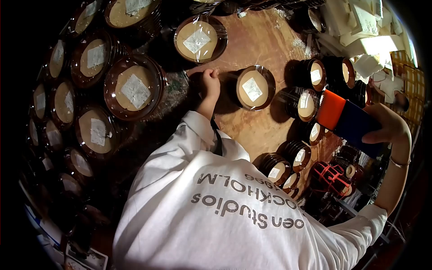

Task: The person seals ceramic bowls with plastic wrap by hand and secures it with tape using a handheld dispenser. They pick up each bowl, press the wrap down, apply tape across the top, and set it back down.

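My left hand (pixel 210 82) is closed in a fist over the table, between two stacks of brown bowls; what it holds, if anything, is hidden. Just right of it stands a brown-rimmed bowl stack (pixel 265 87) with a white label (pixel 252 89) on its beige centre. Above it, another labelled bowl stack (pixel 183 39) shows shiny clear wrapping. Out at the right, my right hand (pixel 389 126) grips the dark blue end of an orange and blue block-shaped tool (pixel 331 109), held above smaller bowl stacks. A pale jagged edge shows on the tool's orange end.
Many labelled brown bowl stacks (pixel 135 91) fill the left side. Smaller stacks (pixel 305 105) line the table (pixel 270 40) at the right. White foam pieces (pixel 362 22) lie at the upper right, near a red-strapped bundle (pixel 332 178) and a partly visible person (pixel 387 87).
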`<state>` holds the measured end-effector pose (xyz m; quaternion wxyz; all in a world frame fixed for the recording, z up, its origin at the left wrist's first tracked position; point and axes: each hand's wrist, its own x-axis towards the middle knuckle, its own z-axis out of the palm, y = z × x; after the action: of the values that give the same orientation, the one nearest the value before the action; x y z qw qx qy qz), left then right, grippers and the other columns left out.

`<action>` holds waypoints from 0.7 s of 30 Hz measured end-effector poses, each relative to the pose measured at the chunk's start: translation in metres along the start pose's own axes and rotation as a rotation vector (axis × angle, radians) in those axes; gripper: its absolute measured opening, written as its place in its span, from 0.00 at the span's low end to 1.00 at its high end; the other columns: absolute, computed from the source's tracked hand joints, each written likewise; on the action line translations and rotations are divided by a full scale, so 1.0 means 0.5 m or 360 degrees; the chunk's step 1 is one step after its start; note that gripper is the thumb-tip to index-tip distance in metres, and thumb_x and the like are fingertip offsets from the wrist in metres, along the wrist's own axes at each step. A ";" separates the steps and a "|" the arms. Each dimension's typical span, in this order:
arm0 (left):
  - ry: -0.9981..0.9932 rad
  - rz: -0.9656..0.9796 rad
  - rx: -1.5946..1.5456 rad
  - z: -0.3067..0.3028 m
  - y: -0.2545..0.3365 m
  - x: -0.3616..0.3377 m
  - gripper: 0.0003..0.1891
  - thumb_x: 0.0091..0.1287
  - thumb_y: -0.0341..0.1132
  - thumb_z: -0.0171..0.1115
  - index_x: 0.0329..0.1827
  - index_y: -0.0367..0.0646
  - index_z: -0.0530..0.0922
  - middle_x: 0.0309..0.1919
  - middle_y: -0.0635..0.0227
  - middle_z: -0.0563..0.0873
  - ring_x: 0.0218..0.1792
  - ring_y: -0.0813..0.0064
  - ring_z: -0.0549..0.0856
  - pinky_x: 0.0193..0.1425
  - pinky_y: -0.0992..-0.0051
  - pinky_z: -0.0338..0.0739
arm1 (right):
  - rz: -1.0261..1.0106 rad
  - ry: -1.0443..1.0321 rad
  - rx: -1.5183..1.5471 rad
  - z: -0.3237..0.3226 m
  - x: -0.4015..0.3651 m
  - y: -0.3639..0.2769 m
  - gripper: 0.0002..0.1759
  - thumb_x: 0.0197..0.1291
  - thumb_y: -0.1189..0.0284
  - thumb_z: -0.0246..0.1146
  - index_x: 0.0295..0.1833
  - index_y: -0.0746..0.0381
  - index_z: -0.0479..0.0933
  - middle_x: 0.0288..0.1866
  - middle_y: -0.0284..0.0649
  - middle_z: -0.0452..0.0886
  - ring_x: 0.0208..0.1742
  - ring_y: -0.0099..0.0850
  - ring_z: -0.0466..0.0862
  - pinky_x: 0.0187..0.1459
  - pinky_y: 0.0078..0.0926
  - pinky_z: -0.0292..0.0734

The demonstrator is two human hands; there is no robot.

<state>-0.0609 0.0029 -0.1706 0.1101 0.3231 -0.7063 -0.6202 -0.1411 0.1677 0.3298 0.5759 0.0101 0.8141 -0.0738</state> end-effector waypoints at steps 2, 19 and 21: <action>-0.0012 0.0179 0.0215 -0.009 0.041 -0.024 0.07 0.57 0.31 0.56 0.28 0.35 0.73 0.26 0.50 0.79 0.29 0.53 0.79 0.34 0.66 0.71 | -0.0030 -0.0034 0.0017 -0.001 0.003 -0.006 0.23 0.33 0.64 0.70 0.33 0.70 0.73 0.24 0.31 0.75 0.26 0.15 0.73 0.29 0.15 0.70; -0.0502 -0.0049 0.0165 0.028 0.009 -0.035 0.11 0.61 0.37 0.50 0.33 0.37 0.73 0.32 0.50 0.79 0.36 0.50 0.77 0.38 0.63 0.70 | -0.0235 -0.0019 0.0321 -0.003 0.026 0.065 0.26 0.34 0.60 0.72 0.32 0.70 0.74 0.19 0.25 0.70 0.19 0.11 0.66 0.19 0.11 0.61; -0.0575 -0.0004 0.0470 0.018 0.021 -0.028 0.14 0.63 0.41 0.47 0.35 0.37 0.73 0.35 0.49 0.79 0.38 0.50 0.77 0.40 0.63 0.70 | -0.0152 -0.0048 0.0309 -0.006 0.021 0.060 0.26 0.33 0.63 0.71 0.35 0.70 0.74 0.24 0.28 0.73 0.26 0.13 0.69 0.27 0.13 0.65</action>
<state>-0.0586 0.0188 -0.1592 -0.0674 0.2201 -0.7972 -0.5580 -0.1443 0.1971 0.3177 0.5801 0.0258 0.7940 -0.1799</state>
